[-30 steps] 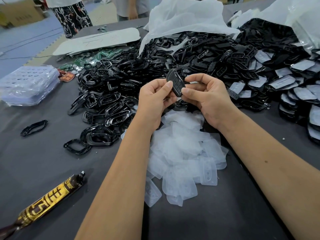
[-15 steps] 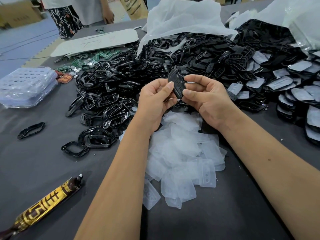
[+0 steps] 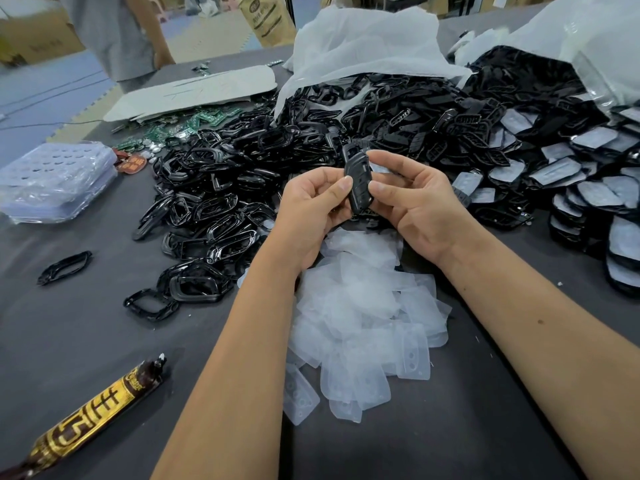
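A black key-fob shell (image 3: 358, 183) stands nearly upright between both hands, above the table's middle. My left hand (image 3: 311, 209) pinches its left edge with thumb and fingers. My right hand (image 3: 415, 202) grips its right side, thumb on the front and fingers curled behind. Right below the hands lies a heap of translucent white rubber pads (image 3: 363, 313). A big pile of black fob frames (image 3: 221, 199) spreads to the left and behind.
A gold and brown glue tube (image 3: 93, 417) lies at the near left. Clear plastic trays (image 3: 55, 178) sit at the far left, green circuit boards (image 3: 194, 123) behind the frames. Film-covered black parts (image 3: 588, 188) are stacked on the right. White bags (image 3: 363, 43) and a person stand at the back.
The shell has been turned from tilted to nearly upright between my hands. The person at the far end has walked to the right.
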Demonstrator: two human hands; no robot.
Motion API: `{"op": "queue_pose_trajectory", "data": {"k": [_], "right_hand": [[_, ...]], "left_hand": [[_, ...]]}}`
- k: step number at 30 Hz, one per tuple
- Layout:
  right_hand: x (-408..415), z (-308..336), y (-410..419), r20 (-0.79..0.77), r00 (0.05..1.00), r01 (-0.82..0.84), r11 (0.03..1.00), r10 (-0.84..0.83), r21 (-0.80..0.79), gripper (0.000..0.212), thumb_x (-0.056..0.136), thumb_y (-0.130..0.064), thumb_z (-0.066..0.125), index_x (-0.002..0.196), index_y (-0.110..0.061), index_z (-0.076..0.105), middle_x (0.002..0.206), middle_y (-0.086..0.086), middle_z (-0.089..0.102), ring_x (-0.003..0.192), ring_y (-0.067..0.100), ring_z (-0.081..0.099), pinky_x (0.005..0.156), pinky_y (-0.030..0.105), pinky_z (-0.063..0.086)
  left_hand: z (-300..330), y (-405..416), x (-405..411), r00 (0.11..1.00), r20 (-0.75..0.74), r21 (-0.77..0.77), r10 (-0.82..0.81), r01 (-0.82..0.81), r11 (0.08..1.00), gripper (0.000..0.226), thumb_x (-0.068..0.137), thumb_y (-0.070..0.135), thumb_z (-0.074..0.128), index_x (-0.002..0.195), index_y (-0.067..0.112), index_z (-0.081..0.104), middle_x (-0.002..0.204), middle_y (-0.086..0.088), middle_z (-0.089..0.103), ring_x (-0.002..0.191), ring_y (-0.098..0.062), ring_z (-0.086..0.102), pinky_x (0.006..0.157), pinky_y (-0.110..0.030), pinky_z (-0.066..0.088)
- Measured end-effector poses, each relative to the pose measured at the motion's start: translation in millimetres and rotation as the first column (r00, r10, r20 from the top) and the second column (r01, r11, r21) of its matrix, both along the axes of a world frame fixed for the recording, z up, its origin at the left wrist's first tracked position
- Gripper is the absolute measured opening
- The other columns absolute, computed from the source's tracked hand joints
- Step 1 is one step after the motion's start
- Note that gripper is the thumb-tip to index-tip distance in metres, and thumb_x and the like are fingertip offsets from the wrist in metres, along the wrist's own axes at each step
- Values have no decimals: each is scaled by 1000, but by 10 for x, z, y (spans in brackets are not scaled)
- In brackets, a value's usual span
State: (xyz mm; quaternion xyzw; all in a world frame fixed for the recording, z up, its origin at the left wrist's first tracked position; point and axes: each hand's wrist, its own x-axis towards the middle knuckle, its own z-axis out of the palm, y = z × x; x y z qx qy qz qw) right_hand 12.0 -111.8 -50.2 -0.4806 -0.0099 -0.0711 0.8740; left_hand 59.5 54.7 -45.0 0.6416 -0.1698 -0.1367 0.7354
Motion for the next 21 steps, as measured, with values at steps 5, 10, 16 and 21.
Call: {"op": "queue_pose_trajectory", "data": {"k": [5, 10, 16, 21], "right_hand": [[-36, 31, -17, 48, 996, 77, 990, -72, -121, 41, 84, 13, 70, 120, -7, 69, 86, 4, 80, 85, 18, 77, 78, 28, 61], [-104, 148, -167, 206, 941, 337, 756, -267, -561, 37, 79, 16, 78, 106, -9, 76, 85, 3, 78, 82, 15, 75, 83, 33, 63], [-350, 371, -587, 455, 821, 548, 253, -345, -797, 34, 78, 11, 70, 99, -14, 82, 92, -4, 79, 88, 6, 74, 86, 28, 61], [-598, 490, -1101, 553, 748, 541, -146, -366, -828, 33, 74, 8, 66, 93, -12, 82, 86, 5, 76, 81, 22, 67, 73, 28, 47]], "left_hand": [[38, 13, -13, 999, 28, 23, 32, -32, 999, 11, 103, 7, 61, 103, 5, 72, 87, -15, 69, 73, -14, 62, 69, -24, 56], [133, -95, -42, 998, 45, 124, 37, -42, 991, 21, 102, -5, 55, 101, 4, 73, 86, -12, 78, 80, -18, 75, 77, -25, 61], [401, -703, -97, 972, 234, 332, 5, -85, 939, 42, 96, -14, 45, 130, 3, 63, 105, -11, 77, 98, -23, 75, 97, -44, 59], [521, -1451, -309, 912, 380, 469, -155, -46, 882, 68, 86, -17, 40, 150, 6, 46, 141, -14, 62, 129, -18, 61, 109, -32, 48]]}}
